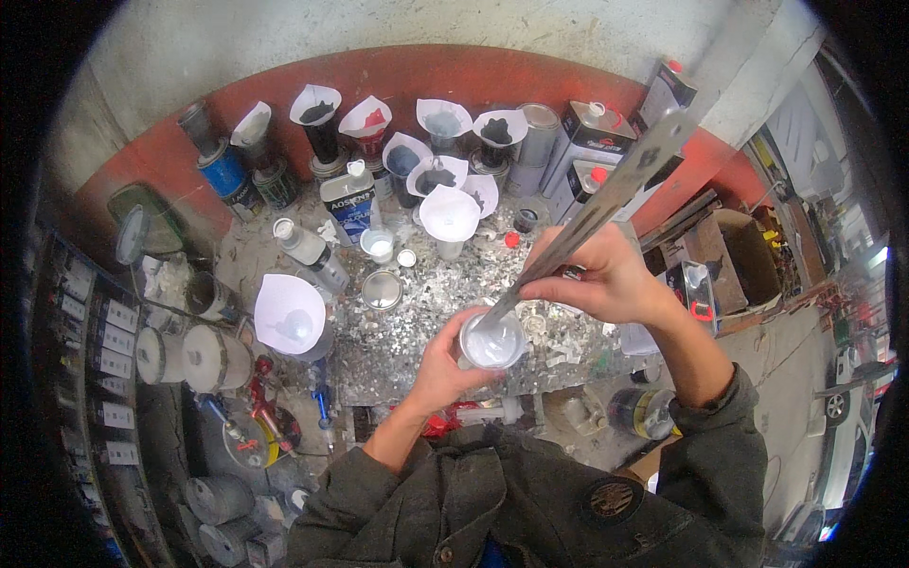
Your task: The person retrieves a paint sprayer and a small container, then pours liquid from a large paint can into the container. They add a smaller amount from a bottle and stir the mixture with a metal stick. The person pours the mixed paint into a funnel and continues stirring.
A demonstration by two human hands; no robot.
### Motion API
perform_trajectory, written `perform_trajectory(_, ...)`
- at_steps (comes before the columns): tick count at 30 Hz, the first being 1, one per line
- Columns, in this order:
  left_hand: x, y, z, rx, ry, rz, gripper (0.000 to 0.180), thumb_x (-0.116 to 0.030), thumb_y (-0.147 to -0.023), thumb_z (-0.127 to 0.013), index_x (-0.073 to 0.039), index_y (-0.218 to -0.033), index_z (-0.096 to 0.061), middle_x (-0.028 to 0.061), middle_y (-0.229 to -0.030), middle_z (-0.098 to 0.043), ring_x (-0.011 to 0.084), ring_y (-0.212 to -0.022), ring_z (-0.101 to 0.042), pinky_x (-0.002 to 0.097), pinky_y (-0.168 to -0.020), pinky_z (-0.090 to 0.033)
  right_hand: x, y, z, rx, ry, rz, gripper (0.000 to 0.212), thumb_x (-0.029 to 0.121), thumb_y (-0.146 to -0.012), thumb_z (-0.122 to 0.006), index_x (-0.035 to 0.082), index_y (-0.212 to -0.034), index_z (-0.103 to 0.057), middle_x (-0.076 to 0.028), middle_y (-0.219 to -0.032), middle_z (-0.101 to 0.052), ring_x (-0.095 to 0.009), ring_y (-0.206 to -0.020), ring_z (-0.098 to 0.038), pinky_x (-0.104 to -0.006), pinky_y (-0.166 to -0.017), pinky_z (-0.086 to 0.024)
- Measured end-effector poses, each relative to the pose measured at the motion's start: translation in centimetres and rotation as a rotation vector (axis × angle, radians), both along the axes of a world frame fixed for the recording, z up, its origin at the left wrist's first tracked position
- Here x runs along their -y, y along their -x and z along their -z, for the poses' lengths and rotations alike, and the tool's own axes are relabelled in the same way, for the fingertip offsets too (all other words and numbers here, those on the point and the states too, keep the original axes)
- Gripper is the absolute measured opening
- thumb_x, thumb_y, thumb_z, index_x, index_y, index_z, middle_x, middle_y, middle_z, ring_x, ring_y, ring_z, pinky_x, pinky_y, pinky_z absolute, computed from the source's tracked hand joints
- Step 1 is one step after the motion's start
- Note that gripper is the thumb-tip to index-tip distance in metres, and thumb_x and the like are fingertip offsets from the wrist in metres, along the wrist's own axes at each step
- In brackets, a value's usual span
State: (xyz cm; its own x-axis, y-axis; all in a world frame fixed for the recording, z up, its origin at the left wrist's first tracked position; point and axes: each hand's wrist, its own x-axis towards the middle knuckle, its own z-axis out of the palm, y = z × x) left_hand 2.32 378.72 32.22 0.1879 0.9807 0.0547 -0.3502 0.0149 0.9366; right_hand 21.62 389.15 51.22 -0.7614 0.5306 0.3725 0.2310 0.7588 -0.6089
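My left hand point(441, 369) is wrapped round a clear plastic cup point(500, 348) with whitish contents, held above the near part of the paint-crusted worktop point(426, 327). Between the thumb and fingers of my right hand point(611, 275) is a long flat metal mixing stick point(620, 185). It slants up to the right, and its lower end reaches into the cup. Just beyond my hands are a round metal lid point(382, 291), a small cup of white liquid point(377, 246) and a red cap point(512, 239).
Several cans topped with paper cone strainers point(450, 216) stand along the back. Metal solvent tins point(595, 133) are at the back right, and a plastic bottle point(311, 254) is at the left. Spray guns point(268, 402) hang off the left front. An open cardboard box point(743, 251) lies right.
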Motion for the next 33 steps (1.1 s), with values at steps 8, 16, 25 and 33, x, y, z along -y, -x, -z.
perform_trajectory(8, -0.8, 0.2, -0.5, 0.010, 0.008, -0.069, 0.091, 0.005, -0.065, -0.088, -0.001, -0.144, -0.043, 0.0106, -0.136, -0.057, 0.0206, -0.127, -0.055, 0.0367, -0.109, -0.045, 2.1, -0.9, 1.6, 0.131, -0.047, 0.148, 0.016, 0.019, -0.088, -0.076, 0.004, -0.092, -0.074, -0.015, -0.078, -0.068, -0.032, -0.065, -0.064, -0.0385, -0.057, -0.047)
perform_trajectory(16, -1.2, -0.5, -0.4, 0.019, 0.004, -0.107, 0.083, 0.005, -0.070, -0.084, -0.001, -0.142, -0.044, 0.0099, -0.137, -0.055, 0.0197, -0.127, -0.055, 0.0353, -0.110, -0.044, 4.5, 0.7, 1.8, -0.062, -0.071, 0.227, 0.013, 0.010, -0.087, -0.076, 0.001, -0.096, -0.075, -0.012, -0.076, -0.070, -0.026, -0.063, -0.067, -0.0355, -0.057, -0.049)
perform_trajectory(25, -1.4, -0.5, -0.8, 0.031, -0.027, -0.135, 0.083, 0.004, -0.069, -0.085, -0.002, -0.141, -0.044, 0.0098, -0.136, -0.055, 0.0201, -0.127, -0.055, 0.0352, -0.110, -0.044, 1.8, 0.8, -0.4, -0.086, -0.114, 0.236, 0.014, 0.012, -0.085, -0.078, 0.002, -0.095, -0.075, -0.012, -0.075, -0.069, -0.024, -0.059, -0.065, -0.0331, -0.056, -0.047)
perform_trajectory(33, -2.1, -0.2, -1.7, 0.057, -0.019, -0.180, 0.086, 0.007, -0.066, -0.085, -0.002, -0.142, -0.045, 0.0094, -0.135, -0.056, 0.0204, -0.126, -0.055, 0.0365, -0.109, -0.045, 2.5, 0.1, 1.9, 0.032, -0.135, 0.248, 0.016, 0.014, -0.088, -0.076, 0.002, -0.098, -0.075, -0.015, -0.072, -0.067, -0.029, -0.057, -0.063, -0.0361, -0.052, -0.045)
